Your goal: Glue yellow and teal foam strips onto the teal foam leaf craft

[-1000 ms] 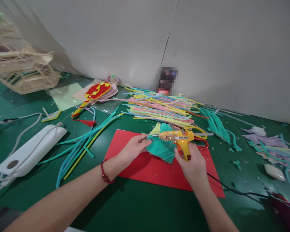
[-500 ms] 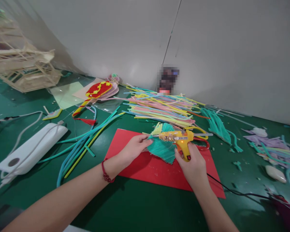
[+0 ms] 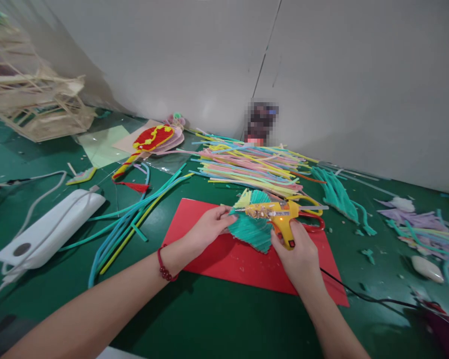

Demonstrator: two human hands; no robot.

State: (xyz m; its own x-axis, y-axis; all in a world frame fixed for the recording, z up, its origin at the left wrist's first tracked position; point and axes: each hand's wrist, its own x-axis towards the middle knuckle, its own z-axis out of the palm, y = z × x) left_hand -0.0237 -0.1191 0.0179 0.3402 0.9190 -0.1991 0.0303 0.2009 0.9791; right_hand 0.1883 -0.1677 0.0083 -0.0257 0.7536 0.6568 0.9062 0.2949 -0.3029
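Observation:
My right hand (image 3: 299,249) is wrapped round the handle of a yellow hot glue gun (image 3: 280,214), its nozzle pointing left and a clear glue stick jutting from the back. My left hand (image 3: 213,224) pinches the left edge of a teal piece made of pipe cleaners (image 3: 256,232), with pale yellow strands at its top. The nozzle lies over that piece, close to my left fingertips; I cannot tell if it touches. Beneath is a red sheet (image 3: 224,264). Scissors with red and yellow handles (image 3: 314,227) lie partly hidden behind the glue gun.
A heap of coloured pipe cleaners (image 3: 247,167) lies by the wall. Left are a red-and-yellow fan (image 3: 153,139), loose pipe cleaners (image 3: 134,219) and a white power strip (image 3: 52,229). Teal strands (image 3: 335,194) and lilac scraps (image 3: 415,219) lie right. The gun's black cord (image 3: 377,300) trails right.

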